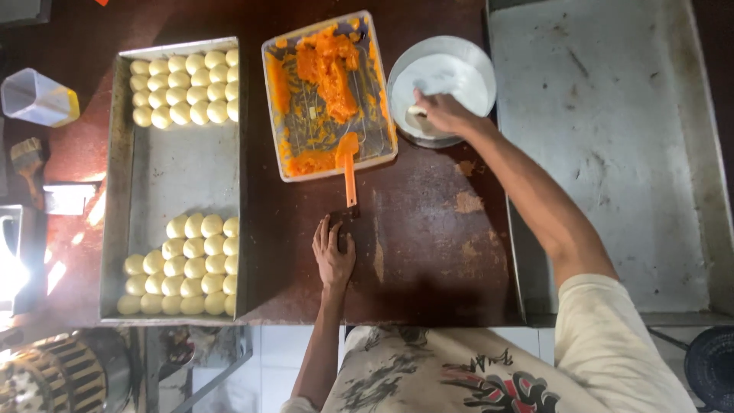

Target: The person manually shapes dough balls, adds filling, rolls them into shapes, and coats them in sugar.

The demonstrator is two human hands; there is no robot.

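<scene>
Left hand [333, 252] lies flat, fingers spread, on the brown table [428, 252], gripping nothing. Just beyond its fingertips: orange spatula [348, 164] resting in the tray of orange paste [327, 95]. Farther off, right hand [443, 113] pinches a pale dough piece [417, 112] inside the white flour bowl [441, 80].

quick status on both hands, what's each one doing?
Left hand: open, flat on a dark scraper on the table.
Right hand: in the white bowl, fingers curled; whether it holds anything cannot be told.
</scene>
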